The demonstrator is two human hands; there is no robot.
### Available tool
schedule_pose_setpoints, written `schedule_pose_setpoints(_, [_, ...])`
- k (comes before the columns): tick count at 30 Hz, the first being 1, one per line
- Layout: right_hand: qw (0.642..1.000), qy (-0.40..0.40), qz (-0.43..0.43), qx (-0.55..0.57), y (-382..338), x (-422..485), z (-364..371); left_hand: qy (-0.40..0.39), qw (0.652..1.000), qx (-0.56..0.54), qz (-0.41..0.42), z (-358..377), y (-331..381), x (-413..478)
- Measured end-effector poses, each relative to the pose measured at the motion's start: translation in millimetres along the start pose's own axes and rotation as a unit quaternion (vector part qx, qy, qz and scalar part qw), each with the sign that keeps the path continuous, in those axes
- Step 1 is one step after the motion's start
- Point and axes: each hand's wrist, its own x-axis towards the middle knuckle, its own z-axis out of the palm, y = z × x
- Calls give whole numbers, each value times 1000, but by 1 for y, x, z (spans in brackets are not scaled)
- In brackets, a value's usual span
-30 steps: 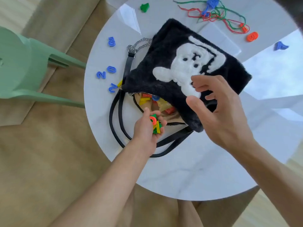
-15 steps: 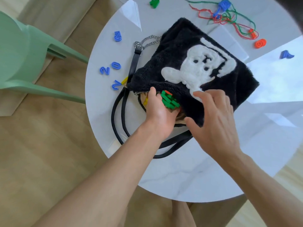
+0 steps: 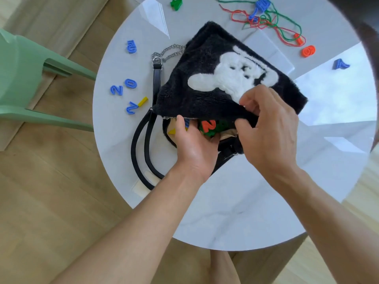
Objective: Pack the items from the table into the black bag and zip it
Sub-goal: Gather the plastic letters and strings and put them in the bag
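The furry black bag (image 3: pixel 205 64) with a white figure lies on the round white table (image 3: pixel 225 212), its zip opening facing me. My right hand (image 3: pixel 268 130) pinches the bag's upper edge and holds the mouth apart. My left hand (image 3: pixel 192 148) reaches palm-up into the opening, its fingers curled round an orange and several green plastic pieces (image 3: pixel 209 127); the fingertips are hidden inside. Loose on the table are several blue number pieces (image 3: pixel 117 90), a yellow bar (image 3: pixel 143 101), a green piece (image 3: pixel 176 4), an orange piece (image 3: pixel 308 51) and a blue piece (image 3: pixel 340 64).
Tangled red and green strings (image 3: pixel 266 23) with threaded pieces lie at the far edge. The bag's black handles (image 3: pixel 141 150) and chain (image 3: pixel 170 50) trail to the left. Clear plastic sleeves (image 3: pixel 155 15) lie at the back. A green chair (image 3: pixel 20 78) stands left of the table.
My left hand carried a handful of pieces from in front of the bag into its opening. My right hand came down from above the bag and took hold of its upper edge.
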Motion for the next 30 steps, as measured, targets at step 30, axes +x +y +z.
schedule_pose_setpoints(30, [983, -173, -30, -47, -80, 3, 29, 238, 854, 441, 138, -30, 101, -32])
